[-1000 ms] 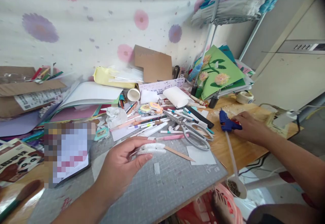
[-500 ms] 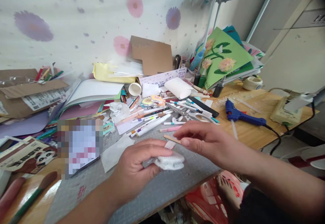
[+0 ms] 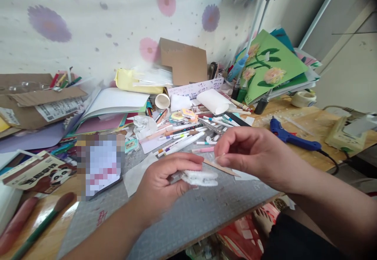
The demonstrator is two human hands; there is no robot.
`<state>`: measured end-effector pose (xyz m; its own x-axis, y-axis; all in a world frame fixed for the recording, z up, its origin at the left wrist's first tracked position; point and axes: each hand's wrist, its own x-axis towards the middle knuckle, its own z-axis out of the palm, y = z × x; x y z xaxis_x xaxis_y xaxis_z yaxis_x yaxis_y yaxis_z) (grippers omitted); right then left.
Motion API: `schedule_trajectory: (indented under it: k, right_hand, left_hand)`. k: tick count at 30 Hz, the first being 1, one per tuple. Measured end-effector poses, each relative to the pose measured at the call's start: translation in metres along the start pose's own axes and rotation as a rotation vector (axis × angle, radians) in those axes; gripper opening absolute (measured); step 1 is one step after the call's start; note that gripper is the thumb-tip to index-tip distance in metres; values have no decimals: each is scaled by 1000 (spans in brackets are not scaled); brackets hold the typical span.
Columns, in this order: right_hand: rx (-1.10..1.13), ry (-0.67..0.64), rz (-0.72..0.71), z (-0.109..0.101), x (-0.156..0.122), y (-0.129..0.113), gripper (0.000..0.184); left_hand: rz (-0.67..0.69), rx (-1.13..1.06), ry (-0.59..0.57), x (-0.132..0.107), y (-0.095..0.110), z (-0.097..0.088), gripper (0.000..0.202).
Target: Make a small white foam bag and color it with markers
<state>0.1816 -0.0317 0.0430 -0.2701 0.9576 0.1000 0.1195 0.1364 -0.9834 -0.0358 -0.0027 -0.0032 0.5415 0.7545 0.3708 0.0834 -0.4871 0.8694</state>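
One white pad (image 3: 200, 178) lies pointing right.

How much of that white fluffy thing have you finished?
Looks done: the white pad already seems stacked in layers. In hand: the left hand grips it, while the right hand pinches a bit too tiny to make out, just above it. Left: hard to tell; the glue gun lies unheld on the right.

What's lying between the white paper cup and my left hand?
In the head view, scattered markers lie between the paper cup and the left hand.
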Motion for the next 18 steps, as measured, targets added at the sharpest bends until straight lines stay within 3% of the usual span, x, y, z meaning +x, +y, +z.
schedule_trajectory:
  k: [7, 13, 18]
  right_hand:
    - [-87, -97, -103, 0, -5, 4, 12]
    - [-183, -59, -102, 3, -3, 6, 11]
    - [-99, -57, -127, 0, -6, 5, 13]
  left_hand:
    - [-85, -89, 40, -1, 2, 0, 29]
    - [-66, -106, 36, 0, 1, 1, 24]
    - [-110, -146, 53, -1, 2, 1, 25]
